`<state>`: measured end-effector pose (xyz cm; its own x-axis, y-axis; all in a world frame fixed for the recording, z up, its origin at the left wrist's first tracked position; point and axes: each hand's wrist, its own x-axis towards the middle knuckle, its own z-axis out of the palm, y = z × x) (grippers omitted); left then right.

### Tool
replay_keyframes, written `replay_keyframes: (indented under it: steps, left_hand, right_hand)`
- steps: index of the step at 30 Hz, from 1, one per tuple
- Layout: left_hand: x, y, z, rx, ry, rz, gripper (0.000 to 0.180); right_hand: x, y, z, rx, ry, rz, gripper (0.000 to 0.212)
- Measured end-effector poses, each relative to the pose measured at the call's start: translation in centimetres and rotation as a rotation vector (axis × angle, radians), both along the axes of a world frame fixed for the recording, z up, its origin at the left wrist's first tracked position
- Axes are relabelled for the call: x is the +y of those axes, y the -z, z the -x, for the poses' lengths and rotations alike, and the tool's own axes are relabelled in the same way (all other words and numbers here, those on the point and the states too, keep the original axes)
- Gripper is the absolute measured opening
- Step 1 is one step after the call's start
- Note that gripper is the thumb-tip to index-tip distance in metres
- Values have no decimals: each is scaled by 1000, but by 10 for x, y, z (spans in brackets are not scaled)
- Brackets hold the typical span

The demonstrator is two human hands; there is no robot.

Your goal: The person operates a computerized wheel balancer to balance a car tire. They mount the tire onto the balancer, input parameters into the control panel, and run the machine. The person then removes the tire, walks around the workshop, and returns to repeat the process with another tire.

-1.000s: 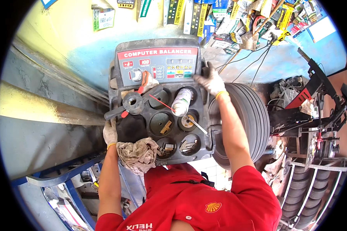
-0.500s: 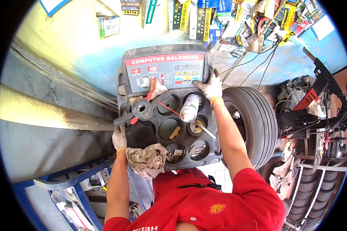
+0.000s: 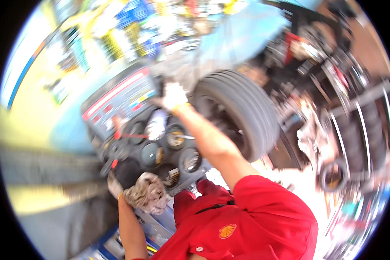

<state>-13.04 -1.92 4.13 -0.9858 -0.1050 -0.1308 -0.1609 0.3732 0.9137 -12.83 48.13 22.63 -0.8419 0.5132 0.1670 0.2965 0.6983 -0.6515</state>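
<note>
The picture is smeared by motion. A grey wheel-balancing machine [image 3: 117, 93] with a display panel and a tool tray of round pockets [image 3: 160, 151] stands in front of me. My left hand [image 3: 115, 186], in a white glove, grips the tray's lower left edge, beside a crumpled rag [image 3: 147, 197]. My gloved right hand [image 3: 173, 96] rests with fingers spread on the panel's right edge, close to a black tyre [image 3: 240, 112] mounted on the machine's right side. A white cylinder [image 3: 156, 123] and a red-handled tool [image 3: 117, 134] lie in the tray.
Packaged goods hang on the yellow and blue wall [image 3: 117, 30] behind the machine. Black metal equipment and racks [image 3: 359, 112] crowd the right side. A blue frame [image 3: 104, 247] sits low at my left. My red shirt [image 3: 247, 225] fills the bottom.
My head has swung, so the view has tilted and blurred; the machine now sits left of centre and the tyre in the middle. Both hands stay on the machine.
</note>
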Motion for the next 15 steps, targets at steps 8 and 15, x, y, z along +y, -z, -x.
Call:
replay_keyframes:
  steps: [8,15]
  left_hand:
    - [201,-31,-88,410,482,24,55]
    - [293,-53,-243,168,1158,-55,53]
  right_hand:
    - [-61,3,-286,191,226,227,65]
    - [-152,171,-644,-265,1037,545,62]
